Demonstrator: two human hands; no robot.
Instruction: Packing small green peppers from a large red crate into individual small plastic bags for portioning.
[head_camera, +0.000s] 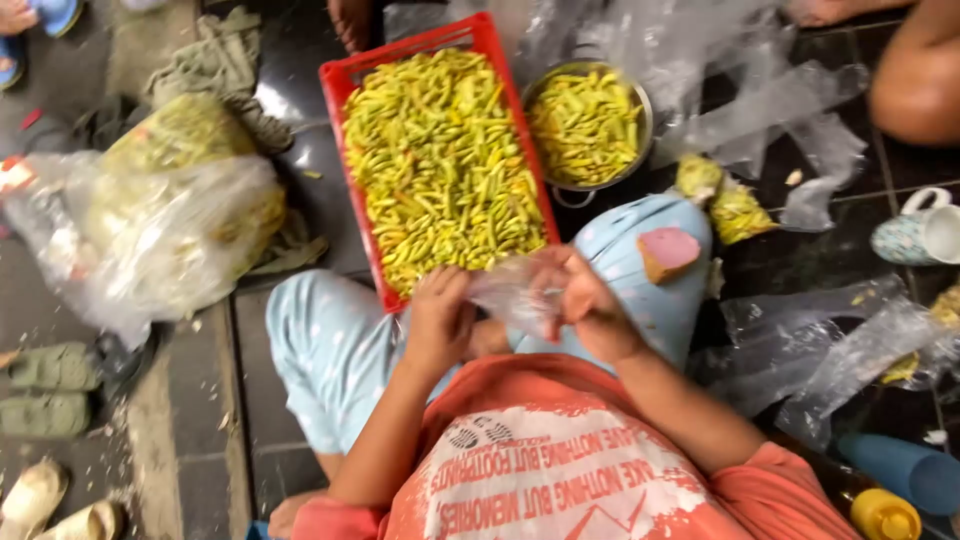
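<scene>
Nearest the camera, the left hand (438, 318) and right hand (585, 305) both pinch a thin clear plastic bag (512, 290) above the lap, fingers curled closed on its film. The bag is stretched between them, its long axis running left to right; its mouth is too blurred to make out. Just beyond, a red crate (352, 180) of yellow-green chili peppers (440, 165) lies on the dark floor, its long sides running away from the person. Beside its far right corner stands a metal bowl (585, 125) of peppers, its far rim hidden by crumpled plastic.
</scene>
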